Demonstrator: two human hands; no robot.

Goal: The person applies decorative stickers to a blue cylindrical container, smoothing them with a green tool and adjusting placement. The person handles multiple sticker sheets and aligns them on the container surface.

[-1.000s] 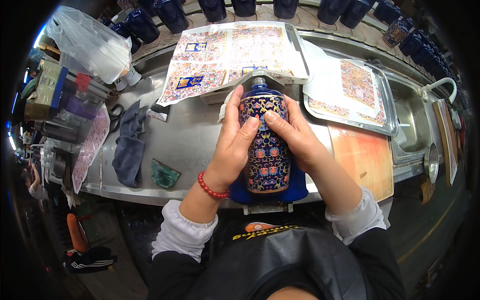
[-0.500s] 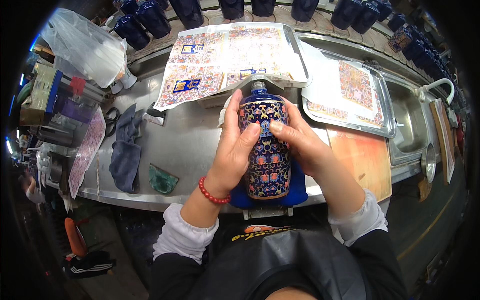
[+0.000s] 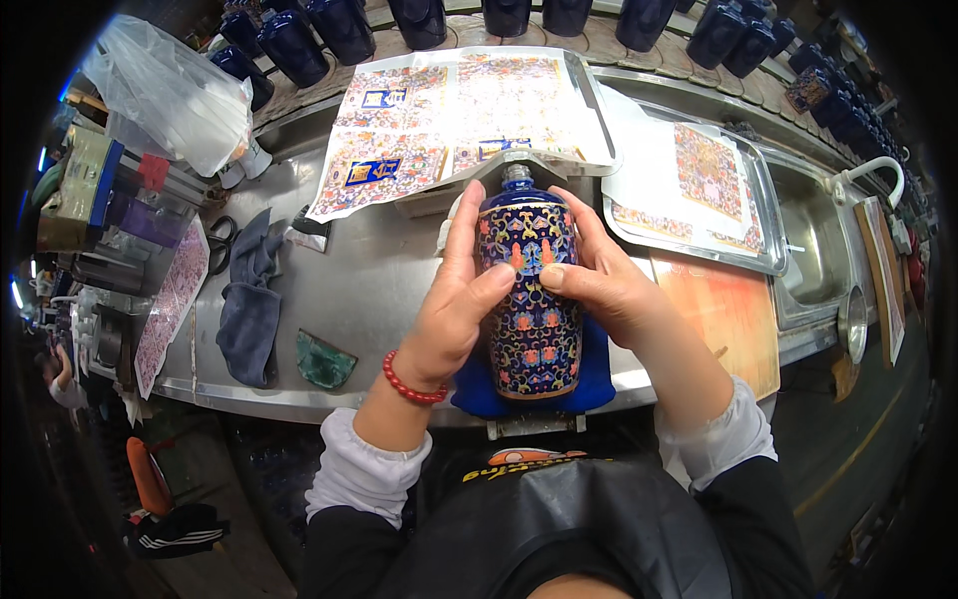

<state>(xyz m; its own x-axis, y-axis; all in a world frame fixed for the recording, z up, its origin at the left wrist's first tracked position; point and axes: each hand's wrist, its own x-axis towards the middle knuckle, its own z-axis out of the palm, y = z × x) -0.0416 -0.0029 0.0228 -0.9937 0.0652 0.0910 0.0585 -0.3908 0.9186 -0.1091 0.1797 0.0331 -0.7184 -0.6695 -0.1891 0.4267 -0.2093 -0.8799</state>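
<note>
While the left hand (image 3: 451, 299) and right hand (image 3: 607, 283) grip its curved sides, a glossy patterned bottle (image 3: 534, 324) is over the steel table's (image 3: 384, 285) near edge.
Fingers wrap it, thumbs in front; smooth metal spreads left toward a crumpled grey cloth (image 3: 247, 324).

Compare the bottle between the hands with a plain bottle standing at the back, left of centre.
The held bottle carries a colourful pattern; the plain bottle shows none. The held bottle sits between the left hand and right hand; the plain bottle stands untouched. Both show dark blue.
</note>
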